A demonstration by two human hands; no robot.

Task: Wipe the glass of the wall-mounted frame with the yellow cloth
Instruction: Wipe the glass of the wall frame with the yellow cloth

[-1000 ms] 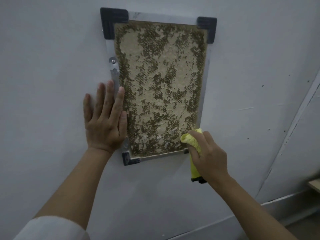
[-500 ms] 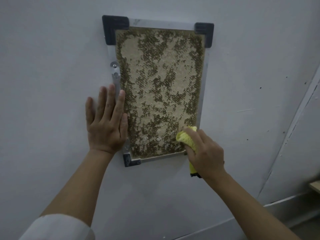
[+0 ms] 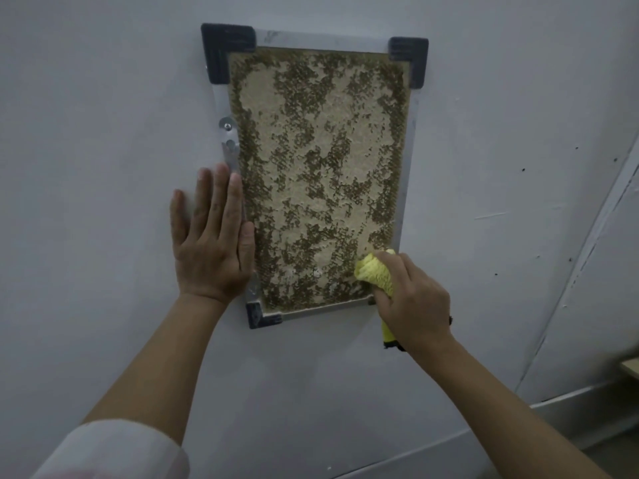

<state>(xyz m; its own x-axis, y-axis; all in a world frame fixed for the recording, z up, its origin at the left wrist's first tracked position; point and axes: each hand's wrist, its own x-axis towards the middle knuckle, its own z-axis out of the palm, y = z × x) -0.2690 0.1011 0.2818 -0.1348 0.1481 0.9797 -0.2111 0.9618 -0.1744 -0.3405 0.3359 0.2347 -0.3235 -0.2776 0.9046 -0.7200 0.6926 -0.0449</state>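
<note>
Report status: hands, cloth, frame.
Left hand flat on wall beside frame. Right hand grips cloth at glass's lower right corner. Nothing blocking.

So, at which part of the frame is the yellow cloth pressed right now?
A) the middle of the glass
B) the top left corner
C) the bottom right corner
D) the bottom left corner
C: the right hand grips the yellow cloth against the glass at the bottom right corner of the frame, while the left hand lies flat beside the frame's left edge.

Pale grey wall (image 3: pixel 103 98) holds a metal-edged frame (image 3: pixel 407 167) with dark corner caps, plus a left hand (image 3: pixel 211 247) pressed flat right beside its left edge.
</note>
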